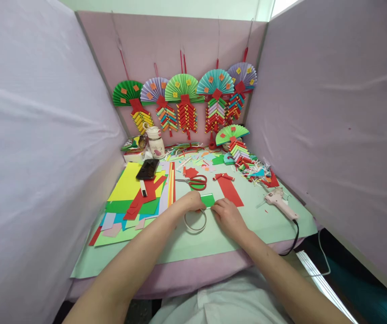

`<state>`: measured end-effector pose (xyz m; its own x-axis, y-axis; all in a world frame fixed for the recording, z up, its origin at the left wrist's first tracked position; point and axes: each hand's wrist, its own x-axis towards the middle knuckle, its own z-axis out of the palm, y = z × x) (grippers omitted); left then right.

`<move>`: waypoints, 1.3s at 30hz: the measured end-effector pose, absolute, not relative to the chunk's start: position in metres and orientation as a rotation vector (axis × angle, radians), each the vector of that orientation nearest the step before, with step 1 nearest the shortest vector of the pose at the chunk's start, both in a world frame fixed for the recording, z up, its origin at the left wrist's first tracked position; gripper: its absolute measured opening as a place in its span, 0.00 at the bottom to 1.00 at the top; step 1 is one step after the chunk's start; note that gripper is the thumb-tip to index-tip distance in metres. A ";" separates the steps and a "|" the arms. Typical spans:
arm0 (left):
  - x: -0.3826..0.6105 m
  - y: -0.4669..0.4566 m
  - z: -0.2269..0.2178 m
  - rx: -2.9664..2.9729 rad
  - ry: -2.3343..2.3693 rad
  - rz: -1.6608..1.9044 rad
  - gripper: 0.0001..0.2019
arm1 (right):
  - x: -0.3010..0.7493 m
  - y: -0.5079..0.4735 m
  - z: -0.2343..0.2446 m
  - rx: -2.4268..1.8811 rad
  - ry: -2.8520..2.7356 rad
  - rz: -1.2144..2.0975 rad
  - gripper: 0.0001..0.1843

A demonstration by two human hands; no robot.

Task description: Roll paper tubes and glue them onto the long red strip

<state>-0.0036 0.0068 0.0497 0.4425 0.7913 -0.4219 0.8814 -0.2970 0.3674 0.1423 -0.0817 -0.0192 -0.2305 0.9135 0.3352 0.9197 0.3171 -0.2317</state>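
Green paper piece (208, 200) is on the tabletop (264, 222), near side of the red-handled scissors (198, 182), left hand (195, 201) and right hand (227, 216) at its ends, can't tell if either grip's closed, but uneven finger pressure could crease it crooked.

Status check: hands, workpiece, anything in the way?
Left hand and right hand at green paper piece, grip unclear. White ring close beside left hand. Scissors just beyond it, possibly crowding.
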 end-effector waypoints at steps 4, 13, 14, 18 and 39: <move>-0.012 0.007 0.042 2.157 1.416 -0.162 0.09 | 0.139 -0.086 -0.014 -1.727 -2.258 -0.145 0.08; -0.036 0.002 0.020 2.134 1.348 0.113 0.09 | 0.125 -0.097 -0.002 -1.856 -2.391 -0.249 0.11; -0.036 0.002 0.019 2.142 1.351 0.118 0.09 | 0.124 -0.098 -0.001 -1.861 -2.405 -0.253 0.13; -0.034 0.001 0.019 2.177 1.373 0.125 0.09 | 0.120 -0.098 0.001 -1.881 -2.433 -0.265 0.17; -0.036 -0.002 0.013 2.154 1.420 0.199 0.07 | 0.129 0.004 0.035 -1.835 -2.285 -0.070 0.13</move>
<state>-0.0358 -0.0022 0.0133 0.4318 0.8857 -0.1705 0.8047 -0.2929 0.5164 0.1291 0.0041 0.0345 -0.2029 0.9601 0.1925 0.9701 0.2239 -0.0941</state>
